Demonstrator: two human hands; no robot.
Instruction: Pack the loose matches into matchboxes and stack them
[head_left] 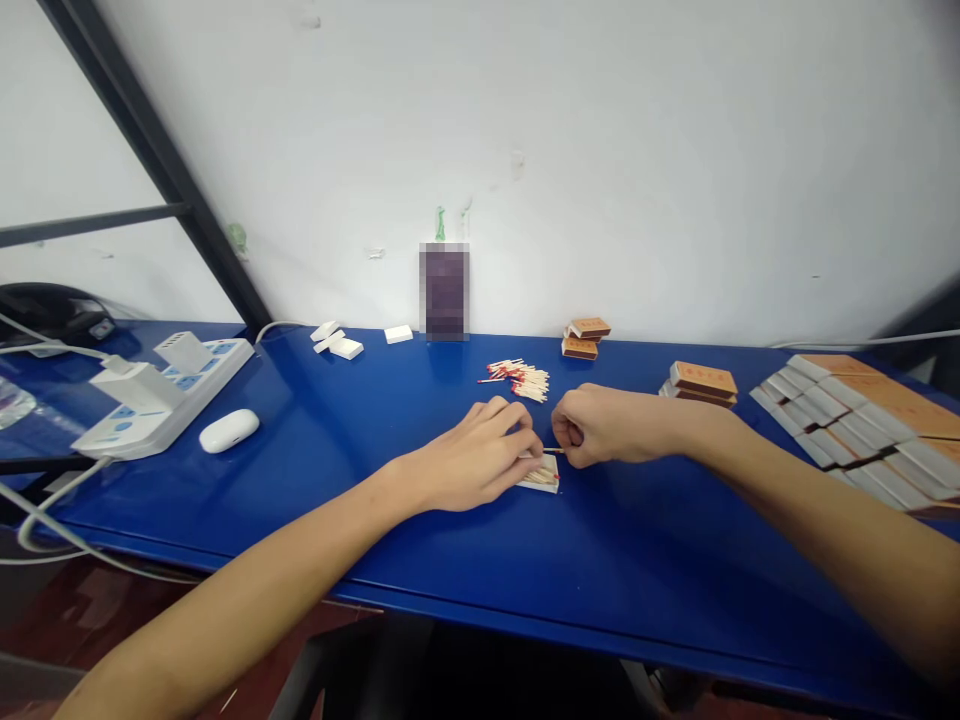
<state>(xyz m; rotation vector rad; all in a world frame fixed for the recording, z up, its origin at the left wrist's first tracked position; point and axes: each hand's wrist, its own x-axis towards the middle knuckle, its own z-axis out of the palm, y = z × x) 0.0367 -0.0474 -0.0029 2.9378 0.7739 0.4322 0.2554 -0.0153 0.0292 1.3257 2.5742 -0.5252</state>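
A white matchbox tray [541, 487] lies on the blue desk with several matches inside, one red head showing at its right end. My left hand [480, 455] grips the tray from the left, its fingers curled over and covering much of it. My right hand [589, 425], just right of the tray, is closed in a pinch on a single match [553, 450]. This match lies level above the tray's far edge, its left end close to my left fingertips. Beyond both hands is a loose pile of red-headed matches [525, 380].
Matchboxes [581, 348] stand near the wall, more matchboxes [703, 380] at right, and a large stack [862, 430] farther right. White blocks [346, 348] lie back left. A white earbud case [229, 431] and a power strip [135, 425] with cables occupy the left.
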